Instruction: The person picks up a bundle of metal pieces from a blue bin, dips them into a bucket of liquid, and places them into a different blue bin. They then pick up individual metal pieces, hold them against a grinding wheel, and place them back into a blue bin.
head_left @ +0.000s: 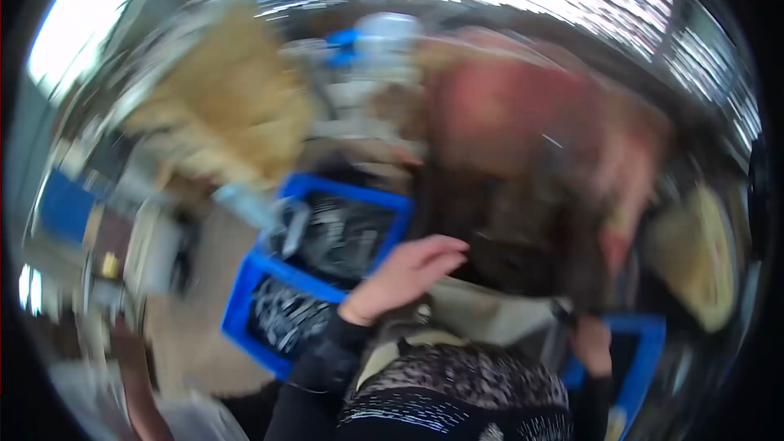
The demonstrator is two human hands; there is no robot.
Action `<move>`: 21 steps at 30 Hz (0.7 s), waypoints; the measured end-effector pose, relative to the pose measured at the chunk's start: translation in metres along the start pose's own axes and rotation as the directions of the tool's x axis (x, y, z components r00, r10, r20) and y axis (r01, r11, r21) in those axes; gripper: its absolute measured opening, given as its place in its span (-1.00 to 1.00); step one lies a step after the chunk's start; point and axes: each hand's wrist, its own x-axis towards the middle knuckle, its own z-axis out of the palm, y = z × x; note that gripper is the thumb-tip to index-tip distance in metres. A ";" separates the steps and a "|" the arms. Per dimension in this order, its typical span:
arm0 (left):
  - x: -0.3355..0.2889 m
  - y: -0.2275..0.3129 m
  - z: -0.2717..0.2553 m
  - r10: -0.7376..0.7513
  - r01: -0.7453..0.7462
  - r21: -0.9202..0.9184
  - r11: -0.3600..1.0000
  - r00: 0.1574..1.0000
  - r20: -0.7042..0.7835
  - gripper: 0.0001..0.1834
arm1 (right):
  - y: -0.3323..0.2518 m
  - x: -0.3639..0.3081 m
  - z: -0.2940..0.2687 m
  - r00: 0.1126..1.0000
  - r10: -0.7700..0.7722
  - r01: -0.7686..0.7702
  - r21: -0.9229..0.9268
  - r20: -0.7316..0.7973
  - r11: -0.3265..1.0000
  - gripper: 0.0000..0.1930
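Blue bin (400, 216): at right, the left hand (412, 269), fingers loosely apart, seems between grasps, any regrasp needing closure; beyond, right hand (592, 345), grip indiscernible.

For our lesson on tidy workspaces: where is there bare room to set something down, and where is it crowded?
Left of the two blue bins, the brown floor looks bare as far as the pale boxy unit, though blur may hide small items. Those bins are crowded with grey pieces, with the left hand at their right.
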 end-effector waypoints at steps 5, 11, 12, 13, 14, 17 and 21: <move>0.076 -0.001 0.052 0.055 -0.249 0.291 0.924 0.837 0.544 -0.71 | -0.022 -0.061 -0.018 0.962 0.266 -0.274 0.236 0.063 0.932 -0.72; 0.096 -0.032 0.127 -0.088 0.114 -0.007 0.993 0.804 0.588 -0.76 | -0.009 -0.183 -0.013 0.733 0.664 -0.527 0.741 0.148 0.417 -0.70; 0.098 -0.032 0.143 -0.082 0.115 -0.009 0.993 0.759 0.646 -0.76 | -0.008 -0.194 -0.009 0.627 0.759 -0.540 0.800 0.176 0.261 -0.70; 0.098 -0.030 0.158 -0.093 0.130 -0.003 0.991 0.726 0.682 -0.77 | -0.006 -0.201 -0.004 0.586 0.788 -0.559 0.798 0.189 0.224 -0.70; 0.094 -0.026 0.170 -0.108 0.148 0.005 0.989 0.697 0.709 -0.77 | -0.005 -0.207 -0.001 0.439 0.861 -0.515 0.857 0.256 0.007 -0.72; 0.085 -0.021 0.203 -0.133 0.176 0.030 0.984 0.612 0.779 -0.77 | -0.008 -0.219 0.010 0.273 0.888 -0.311 0.907 0.371 -0.283 -0.74; 0.074 -0.004 0.262 -0.172 0.192 0.088 0.977 0.482 0.859 -0.75 | 0.008 -0.218 0.008 0.384 0.840 -0.027 0.914 0.382 -0.404 -0.77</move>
